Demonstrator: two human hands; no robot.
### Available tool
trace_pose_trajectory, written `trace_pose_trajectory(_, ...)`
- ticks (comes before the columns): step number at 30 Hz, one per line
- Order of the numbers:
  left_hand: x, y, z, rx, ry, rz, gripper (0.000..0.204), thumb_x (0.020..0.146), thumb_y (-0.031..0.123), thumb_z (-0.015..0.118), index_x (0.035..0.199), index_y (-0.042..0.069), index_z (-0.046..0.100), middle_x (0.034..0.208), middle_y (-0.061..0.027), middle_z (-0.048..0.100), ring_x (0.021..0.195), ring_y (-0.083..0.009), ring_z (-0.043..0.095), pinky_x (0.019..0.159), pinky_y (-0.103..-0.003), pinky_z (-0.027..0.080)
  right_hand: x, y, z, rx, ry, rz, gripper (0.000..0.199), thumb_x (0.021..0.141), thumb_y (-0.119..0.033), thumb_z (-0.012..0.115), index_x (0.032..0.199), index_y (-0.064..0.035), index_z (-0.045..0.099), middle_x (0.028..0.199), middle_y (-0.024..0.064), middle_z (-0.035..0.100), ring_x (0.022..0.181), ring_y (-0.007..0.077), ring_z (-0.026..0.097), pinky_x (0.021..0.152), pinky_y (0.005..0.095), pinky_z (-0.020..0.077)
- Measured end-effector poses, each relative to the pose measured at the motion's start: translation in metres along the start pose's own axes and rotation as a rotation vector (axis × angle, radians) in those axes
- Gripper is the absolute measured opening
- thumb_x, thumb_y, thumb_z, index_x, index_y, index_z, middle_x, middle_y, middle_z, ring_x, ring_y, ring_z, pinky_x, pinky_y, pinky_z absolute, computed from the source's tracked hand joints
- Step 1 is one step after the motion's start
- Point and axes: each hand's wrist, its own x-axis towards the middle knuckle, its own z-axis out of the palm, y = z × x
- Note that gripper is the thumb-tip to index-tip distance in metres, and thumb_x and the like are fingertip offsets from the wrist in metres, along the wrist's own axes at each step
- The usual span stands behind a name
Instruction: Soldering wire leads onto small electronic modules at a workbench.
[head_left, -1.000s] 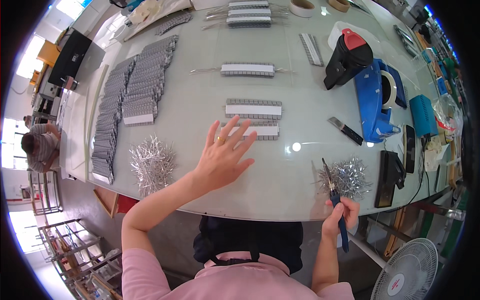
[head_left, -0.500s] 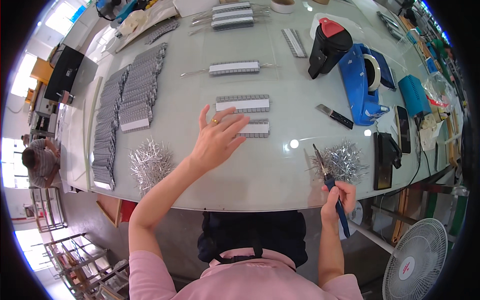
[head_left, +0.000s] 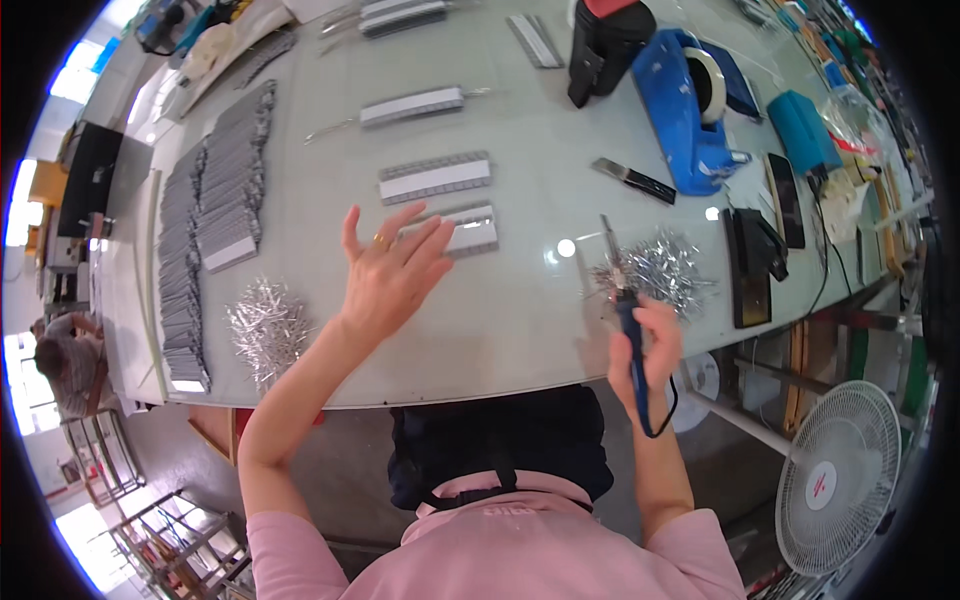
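In my right hand [head_left: 650, 345] is a dark blue soldering iron [head_left: 630, 325], its metal tip pointing away from me beside a heap of short silver wires [head_left: 665, 275]. My left hand [head_left: 392, 275] is open, palm down, its fingers spread over the left end of the nearest grey ribbed block [head_left: 475, 232], which has a white band. Whether the fingertips touch the block, I cannot tell. Just beyond lies a similar block [head_left: 436, 179]. Farther off, another block [head_left: 412, 106] has wires sticking out from both ends. A second silver wire heap [head_left: 268, 325] lies left of my forearm.
Stacked grey blocks [head_left: 232, 180] fill the table's left side. On the right are a utility knife [head_left: 635, 180], a blue tape dispenser [head_left: 675, 110], a black cup [head_left: 610, 45], a teal box [head_left: 803, 130], a phone [head_left: 785, 200] and a black stand [head_left: 750, 270]. A fan [head_left: 835, 480] stands below the table edge.
The whole view has shifted and turned slightly. My right hand has raised the soldering iron a little farther over the table. My left hand stays at the nearest block, fingers still spread.
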Motion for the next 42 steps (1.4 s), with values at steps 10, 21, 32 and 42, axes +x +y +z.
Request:
trace_pose_trajectory(10,-0.064,0.073,-0.033,-0.175,-0.278,-0.103,0.057,0.076,0.029,0.075,0.128,0.014,0.057,0.139,-0.0065,0.049,0.132,-0.0249,0.042,0.109,-0.058,0.022,-0.014,-0.024,0.016,-0.087,-0.232,0.060,0.034,0.075,-0.009,0.075,0.100,-0.0059,0.052,0.096,0.0153,0.054,0.082,0.0348,0.059,0.107,0.0570,0.0346)
trace_pose_trajectory(21,-0.083,0.085,-0.026,-0.216,-0.312,-0.125,0.062,0.078,0.034,0.072,0.134,0.014,0.054,0.143,-0.0081,0.045,0.134,-0.0287,0.040,0.110,-0.060,0.021,-0.027,-0.057,0.037,-0.004,-0.055,0.115,0.041,0.081,-0.014,0.071,0.108,-0.0022,0.042,0.100,0.0188,0.057,0.083,0.0319,0.060,0.107,0.0548,0.0338)
trace_pose_trajectory(32,-0.079,0.085,-0.022,-0.203,-0.304,-0.074,0.056,0.079,0.035,0.071,0.131,0.017,0.057,0.142,-0.0056,0.047,0.130,-0.0257,0.043,0.109,-0.061,0.021,-0.005,-0.056,-0.037,0.176,-0.202,0.380,0.015,0.078,-0.006,0.067,0.089,-0.0010,0.058,0.069,0.0091,0.062,0.052,0.0128,0.052,0.050,0.0235,0.0411)
trace_pose_trajectory(42,-0.081,0.086,-0.021,-0.136,-0.249,-0.065,0.056,0.077,0.037,0.072,0.129,0.019,0.058,0.138,-0.0037,0.050,0.127,-0.0228,0.046,0.107,-0.059,0.024,-0.006,-0.051,-0.032,0.190,-0.359,0.411,0.013,0.085,-0.007,0.063,0.091,0.0006,0.055,0.070,0.0093,0.061,0.058,0.0111,0.059,0.053,0.0211,0.0431)
